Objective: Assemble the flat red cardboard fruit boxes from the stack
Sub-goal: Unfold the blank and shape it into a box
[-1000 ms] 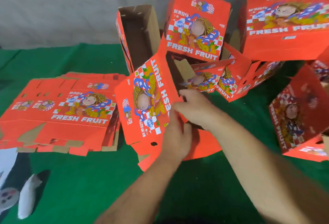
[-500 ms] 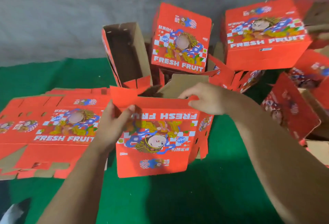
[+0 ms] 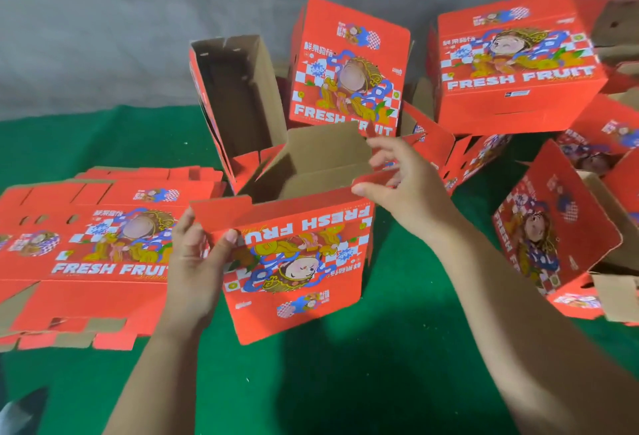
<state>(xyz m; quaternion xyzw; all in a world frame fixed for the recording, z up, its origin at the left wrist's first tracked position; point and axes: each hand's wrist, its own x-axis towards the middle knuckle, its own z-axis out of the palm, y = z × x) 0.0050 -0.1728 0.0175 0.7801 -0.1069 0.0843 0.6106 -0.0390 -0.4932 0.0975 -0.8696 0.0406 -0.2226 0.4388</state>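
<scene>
Box (image 3: 297,262) upright between hands, open top facing up; left hand (image 3: 197,262) pinches near-left flap, right hand (image 3: 404,185) pinches right flap (image 3: 371,177).

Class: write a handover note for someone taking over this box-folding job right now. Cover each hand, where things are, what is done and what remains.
Left hand pinches the near-left flap of the opened red cardboard fruit box. Right hand holds its right top flap. The box stands on the green cloth, print upside down, top open. Flat red box stack lies to the left. Assembled red boxes are piled behind.
Left: fold this box's flaps, then work through the stack.
</scene>
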